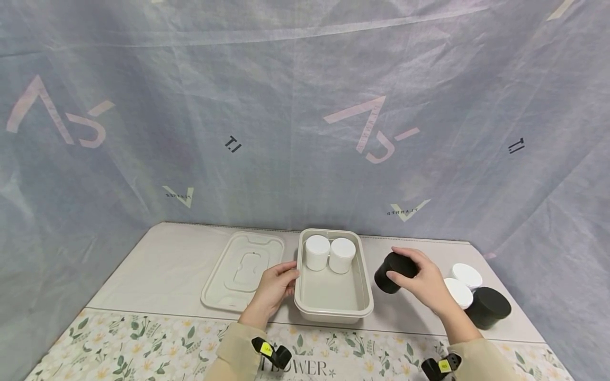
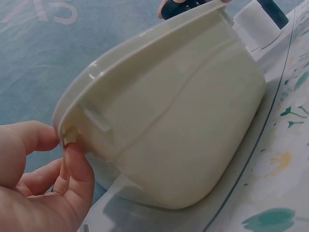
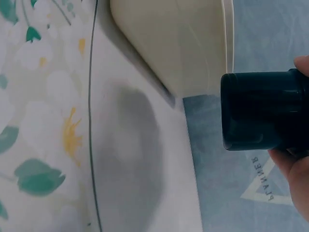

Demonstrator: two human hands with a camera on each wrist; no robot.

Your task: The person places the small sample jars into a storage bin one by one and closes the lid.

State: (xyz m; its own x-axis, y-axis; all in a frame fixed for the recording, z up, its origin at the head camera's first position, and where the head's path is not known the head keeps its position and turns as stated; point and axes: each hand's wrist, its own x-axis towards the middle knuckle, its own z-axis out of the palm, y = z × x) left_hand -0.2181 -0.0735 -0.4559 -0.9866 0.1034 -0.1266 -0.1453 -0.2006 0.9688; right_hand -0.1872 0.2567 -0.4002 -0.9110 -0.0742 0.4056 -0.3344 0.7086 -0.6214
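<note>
My left hand (image 1: 277, 286) pinches the left rim of a cream plastic bin (image 1: 333, 313), thumb above and fingers curled beneath, as the left wrist view shows. Two white lidded jars (image 1: 317, 254) stand side by side at the bin's far end. To the right of the bin, my right hand (image 1: 424, 280) grips a black jar (image 1: 392, 272) around its upper part. This jar is tilted and raised off the table; in the right wrist view its black base (image 3: 256, 111) shows, with a shadow on the surface.
Left of the bin lies a flat cream lid (image 1: 243, 270). At the far right, two white jars (image 1: 457, 292) and another black jar (image 1: 490, 308) stand close together. A floral cloth (image 1: 167, 338) covers the near edge, and a grey-blue curtain (image 1: 286, 132) hangs behind the table.
</note>
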